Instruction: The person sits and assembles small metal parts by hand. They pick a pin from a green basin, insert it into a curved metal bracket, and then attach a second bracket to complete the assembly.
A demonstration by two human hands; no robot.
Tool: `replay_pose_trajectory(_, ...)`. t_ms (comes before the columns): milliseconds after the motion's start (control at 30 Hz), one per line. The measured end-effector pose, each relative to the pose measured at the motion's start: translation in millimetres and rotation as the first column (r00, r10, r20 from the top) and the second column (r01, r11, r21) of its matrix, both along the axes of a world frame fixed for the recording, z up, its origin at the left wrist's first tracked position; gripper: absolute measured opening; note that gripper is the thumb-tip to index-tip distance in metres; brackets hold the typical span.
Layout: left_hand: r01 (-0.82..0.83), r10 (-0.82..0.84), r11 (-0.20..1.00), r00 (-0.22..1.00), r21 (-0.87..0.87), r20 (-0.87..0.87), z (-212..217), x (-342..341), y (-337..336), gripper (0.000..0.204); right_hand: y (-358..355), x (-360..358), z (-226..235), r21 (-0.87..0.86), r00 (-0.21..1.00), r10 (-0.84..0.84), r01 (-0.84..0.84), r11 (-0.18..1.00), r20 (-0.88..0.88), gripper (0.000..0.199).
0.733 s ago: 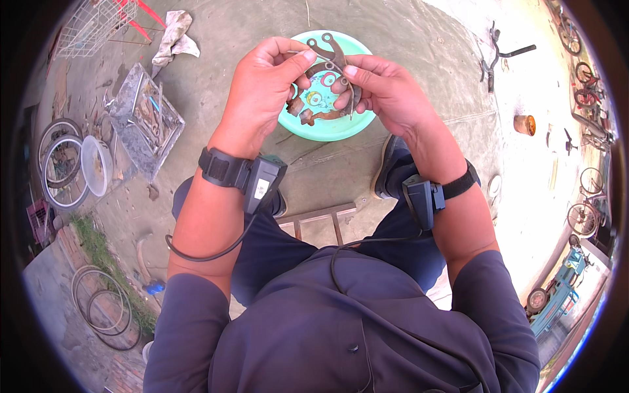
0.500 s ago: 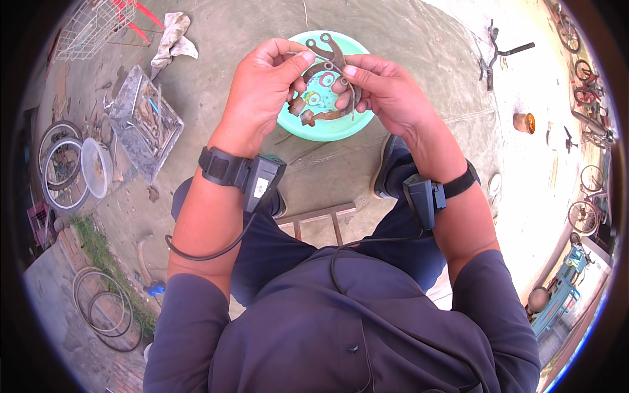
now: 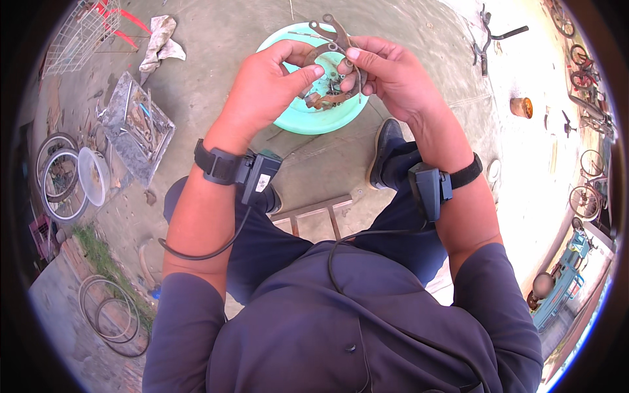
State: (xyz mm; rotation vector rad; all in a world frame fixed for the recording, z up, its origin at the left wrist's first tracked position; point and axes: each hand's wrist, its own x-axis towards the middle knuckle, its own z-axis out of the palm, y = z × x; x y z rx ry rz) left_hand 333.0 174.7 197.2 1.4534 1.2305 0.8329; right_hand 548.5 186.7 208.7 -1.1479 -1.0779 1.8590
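Over a pale green basin [image 3: 314,124] both hands work on a rusty bicycle brake caliper [image 3: 339,34], its curved arms ending in round eyelets and a thin wire spring running along it. My right hand [image 3: 396,75] pinches the caliper near its middle, thumb on top and fingers curled beneath. My left hand [image 3: 275,85] is closed around the curved arm on the other side, its thumb pointing toward the right hand; its fingertips are partly hidden. More rusty metal parts [image 3: 327,100] lie in the basin under the hands.
A grimy metal tray of tools [image 3: 141,128] stands at left, near wheels [image 3: 64,183] and a white bowl [image 3: 94,175]. A cloth [image 3: 159,42] and wire basket [image 3: 82,36] lie beyond. Handlebars [image 3: 486,42] and a rusty can [image 3: 521,107] are at right. My knees flank a wooden frame [image 3: 314,209].
My left thumb has come down from the thin wire to lower on the caliper's left side. The right hand keeps its pinch. The whole view has shifted slightly.
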Motion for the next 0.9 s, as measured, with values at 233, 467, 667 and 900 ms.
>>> replay_pose_trajectory(233, -0.008, 0.025, 0.994, 0.987, -0.107, 0.157, -8, 6, 2, 0.019, 0, 10, 0, 0.019, 0.999, 0.037, -0.037, 0.999, -0.002, 0.026)
replay_pose_trajectory(467, 0.054, -0.008, 0.983, 0.966, -0.173, 0.258, -8, 7, 1, 0.023, -2, 17, 3, 0.022, 0.999, 0.052, -0.052, 0.998, 0.013, 0.026)
replay_pose_trajectory(667, 0.046, 0.017, 0.988, 0.914, -0.144, 0.405, -1, 7, 1, 0.031, -2, 22, 5, 0.032, 0.996, 0.091, -0.092, 0.995, 0.025, 0.024)
replay_pose_trajectory(900, 0.266, -0.132, 0.933, 0.88, -0.244, 0.455, 12, -4, -3, 0.035, -5, 25, 6, -0.02, 0.971, 0.234, -0.233, 0.972, 0.05, 0.03)
